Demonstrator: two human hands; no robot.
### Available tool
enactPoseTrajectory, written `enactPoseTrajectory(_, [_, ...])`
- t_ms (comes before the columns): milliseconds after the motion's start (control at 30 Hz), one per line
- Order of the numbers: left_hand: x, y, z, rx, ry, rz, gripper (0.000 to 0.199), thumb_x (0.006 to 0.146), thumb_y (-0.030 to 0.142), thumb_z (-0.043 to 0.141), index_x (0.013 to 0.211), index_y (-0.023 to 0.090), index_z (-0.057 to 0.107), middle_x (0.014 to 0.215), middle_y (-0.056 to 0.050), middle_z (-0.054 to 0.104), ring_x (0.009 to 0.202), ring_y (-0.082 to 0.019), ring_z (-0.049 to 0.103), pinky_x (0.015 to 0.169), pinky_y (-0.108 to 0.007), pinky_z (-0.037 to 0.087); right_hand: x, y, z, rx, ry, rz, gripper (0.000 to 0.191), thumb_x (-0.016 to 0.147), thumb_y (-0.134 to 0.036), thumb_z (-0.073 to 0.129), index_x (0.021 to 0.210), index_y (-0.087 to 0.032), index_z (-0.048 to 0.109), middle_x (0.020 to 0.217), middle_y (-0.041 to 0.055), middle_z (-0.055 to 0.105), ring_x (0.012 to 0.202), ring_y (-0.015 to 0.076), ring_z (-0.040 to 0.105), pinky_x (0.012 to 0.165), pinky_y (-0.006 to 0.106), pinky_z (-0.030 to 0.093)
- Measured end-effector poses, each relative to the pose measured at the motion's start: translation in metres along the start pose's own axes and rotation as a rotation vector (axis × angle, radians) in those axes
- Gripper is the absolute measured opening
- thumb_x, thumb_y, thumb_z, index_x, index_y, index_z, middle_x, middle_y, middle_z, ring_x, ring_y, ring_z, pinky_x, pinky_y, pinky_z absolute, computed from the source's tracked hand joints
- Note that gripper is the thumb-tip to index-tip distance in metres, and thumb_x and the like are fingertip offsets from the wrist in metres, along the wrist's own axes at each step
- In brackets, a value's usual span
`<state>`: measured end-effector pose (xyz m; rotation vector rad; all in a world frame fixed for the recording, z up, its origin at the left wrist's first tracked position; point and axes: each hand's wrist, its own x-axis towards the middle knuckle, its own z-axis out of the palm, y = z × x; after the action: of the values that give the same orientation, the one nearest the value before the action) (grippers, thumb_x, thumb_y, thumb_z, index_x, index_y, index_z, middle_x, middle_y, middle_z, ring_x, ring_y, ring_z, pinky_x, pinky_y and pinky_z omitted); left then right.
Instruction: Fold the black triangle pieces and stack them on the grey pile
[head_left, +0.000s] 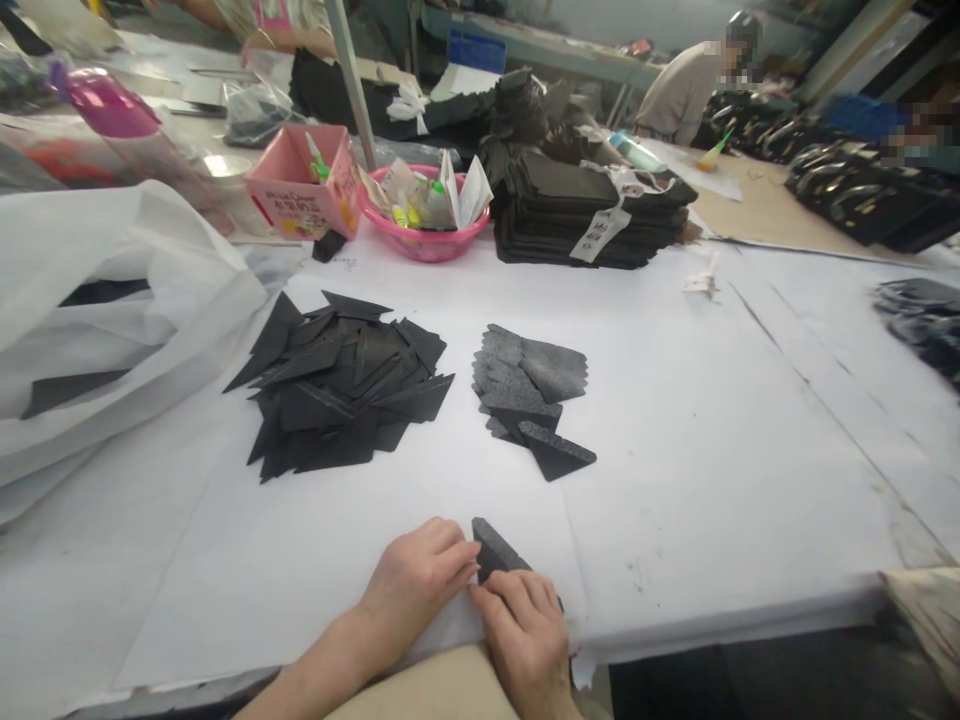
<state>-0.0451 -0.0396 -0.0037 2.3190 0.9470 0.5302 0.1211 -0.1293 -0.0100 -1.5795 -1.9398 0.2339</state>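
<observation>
Near the front edge of the white table, a black triangular piece (495, 548) with a grey strip along one edge lies under my fingers. My left hand (424, 570) is closed, its fingertips pinching the left corner of the piece. My right hand (525, 625) presses over its lower part with curled fingers, covering much of it. Ahead to the left is a loose pile of black pieces (349, 380). Right of that pile, several grey and black pieces (529, 380) overlap in a small group.
A white bag (112, 330) lies at the left. Behind stand a pink box (304, 190), a pink basket (427, 240) and a tagged stack of black pieces (585, 210). Other people are across the workshop, one person (679, 95) at the back right.
</observation>
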Motion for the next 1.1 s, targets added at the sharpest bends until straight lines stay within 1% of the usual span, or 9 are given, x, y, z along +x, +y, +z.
enactPoseTrajectory(100, [-0.002, -0.001, 0.005, 0.14, 0.018, 0.044, 0.017, 0.099, 0.016, 0.046, 0.098, 0.018, 0.062, 0.081, -0.003, 0.056, 0.076, -0.018, 0.055, 0.063, -0.027, 0.041, 0.0, 0.003, -0.007, 0.034, -0.047, -0.017, 0.021, 0.094, -0.01, 0.051, 0.099, -0.024, 0.067, 0.09, 0.0018, 0.067, 0.085, 0.018, 0.06, 0.077, 0.034, 0.044])
enactPoseTrajectory(233, [0.0, -0.001, 0.008, 0.188, 0.041, 0.065, 0.017, 0.1, 0.014, 0.045, 0.095, 0.017, 0.061, 0.079, -0.002, 0.054, 0.073, -0.018, 0.053, 0.061, -0.028, 0.038, 0.005, 0.008, -0.018, 0.083, -0.127, -0.012, 0.014, 0.094, -0.029, 0.06, 0.105, -0.024, 0.065, 0.093, 0.0032, 0.066, 0.085, 0.0192, 0.059, 0.076, 0.034, 0.044])
enactPoseTrajectory(400, [0.003, -0.004, 0.01, 0.172, 0.074, 0.074, 0.018, 0.102, 0.019, 0.045, 0.09, 0.018, 0.059, 0.077, -0.002, 0.053, 0.071, -0.017, 0.051, 0.06, -0.027, 0.037, 0.016, 0.004, -0.01, -0.142, 0.054, 0.223, 0.02, 0.099, -0.034, 0.051, 0.11, -0.024, 0.063, 0.096, 0.0046, 0.063, 0.087, 0.02, 0.056, 0.076, 0.033, 0.041])
enactPoseTrajectory(533, [0.003, -0.007, 0.013, 0.16, 0.076, 0.064, 0.019, 0.102, 0.018, 0.046, 0.087, 0.018, 0.058, 0.076, -0.001, 0.051, 0.07, -0.017, 0.05, 0.059, -0.027, 0.036, 0.023, -0.002, 0.0, -0.232, 0.071, 0.306, 0.026, 0.101, -0.042, 0.044, 0.103, -0.022, 0.061, 0.098, 0.0052, 0.062, 0.089, 0.0218, 0.053, 0.076, 0.033, 0.038])
enactPoseTrajectory(667, [0.003, -0.01, 0.014, 0.151, 0.088, 0.059, 0.016, 0.102, 0.018, 0.046, 0.091, 0.017, 0.058, 0.077, -0.001, 0.052, 0.07, -0.017, 0.051, 0.058, -0.027, 0.038, 0.027, -0.003, 0.002, -0.203, 0.061, 0.307, 0.026, 0.102, -0.041, 0.041, 0.098, -0.021, 0.058, 0.096, 0.0045, 0.061, 0.089, 0.0212, 0.052, 0.077, 0.032, 0.036])
enactPoseTrajectory(767, [0.003, -0.01, 0.012, 0.18, 0.091, 0.075, 0.014, 0.102, 0.017, 0.045, 0.108, 0.016, 0.058, 0.079, -0.001, 0.053, 0.07, -0.017, 0.052, 0.058, -0.027, 0.039, 0.027, -0.002, 0.001, -0.181, 0.06, 0.306, 0.024, 0.102, -0.04, 0.043, 0.096, -0.021, 0.056, 0.09, 0.0027, 0.061, 0.084, 0.0203, 0.051, 0.075, 0.031, 0.035])
enactPoseTrajectory(900, [0.004, -0.007, 0.006, 0.269, 0.059, 0.138, 0.03, 0.102, 0.011, 0.039, 0.13, 0.013, 0.05, 0.083, -0.003, 0.055, 0.072, -0.017, 0.055, 0.06, -0.026, 0.044, 0.027, 0.0, 0.002, -0.171, 0.083, 0.288, 0.024, 0.101, -0.039, 0.045, 0.104, -0.02, 0.058, 0.091, 0.0036, 0.062, 0.084, 0.0202, 0.051, 0.077, 0.031, 0.036])
enactPoseTrajectory(1000, [0.005, -0.004, 0.003, 0.316, 0.048, 0.151, 0.032, 0.101, 0.009, 0.036, 0.131, 0.011, 0.049, 0.082, -0.003, 0.055, 0.071, -0.018, 0.056, 0.059, -0.026, 0.046, 0.026, 0.001, 0.004, -0.173, 0.067, 0.252, 0.022, 0.102, -0.035, 0.046, 0.109, -0.021, 0.061, 0.095, 0.0044, 0.062, 0.087, 0.0199, 0.052, 0.079, 0.031, 0.037])
enactPoseTrajectory(1100, [0.005, -0.003, 0.004, 0.32, 0.081, 0.162, 0.03, 0.102, 0.011, 0.035, 0.127, 0.011, 0.051, 0.081, -0.003, 0.055, 0.07, -0.018, 0.056, 0.057, -0.027, 0.046, 0.024, 0.003, 0.005, -0.175, 0.084, 0.212, 0.018, 0.101, -0.029, 0.048, 0.105, -0.021, 0.064, 0.093, 0.0042, 0.06, 0.086, 0.0185, 0.052, 0.079, 0.03, 0.038])
